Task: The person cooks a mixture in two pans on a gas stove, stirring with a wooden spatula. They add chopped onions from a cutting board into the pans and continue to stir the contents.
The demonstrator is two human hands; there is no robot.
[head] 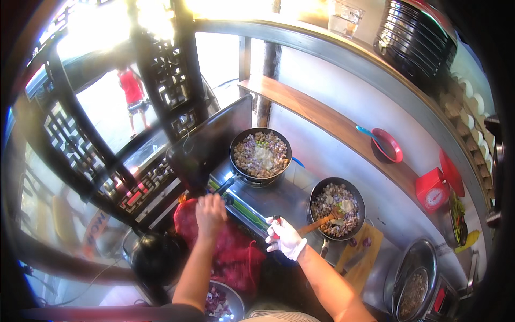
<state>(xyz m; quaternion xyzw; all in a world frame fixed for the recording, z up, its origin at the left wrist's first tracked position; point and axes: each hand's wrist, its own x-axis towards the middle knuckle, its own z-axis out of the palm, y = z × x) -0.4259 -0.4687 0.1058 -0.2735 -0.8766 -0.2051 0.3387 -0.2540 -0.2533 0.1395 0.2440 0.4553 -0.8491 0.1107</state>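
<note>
My right hand (285,238), in a white glove, grips a small red object with a black top (277,228), perhaps a lighter, before the stove's front edge. Bare and slightly blurred, my left hand (212,210) hovers near the handle (225,186) of the far frying pan (232,151); whether its fingers touch anything is unclear. Both pans sit on the gas stove (267,197) and hold chopped meat with diced onion, topped by a pale dollop. A wooden spatula (318,225) rests in the nearer pan (357,191), its handle end hidden behind my glove.
Red mesh sacks (233,257) lie below my left hand, beside a bowl of cut onion (235,296). Rightward are a cutting board (364,257) with onions and a metal basin (428,257). The wall shelf (322,116) bears a red scale (432,191). A person (132,90) stands outside.
</note>
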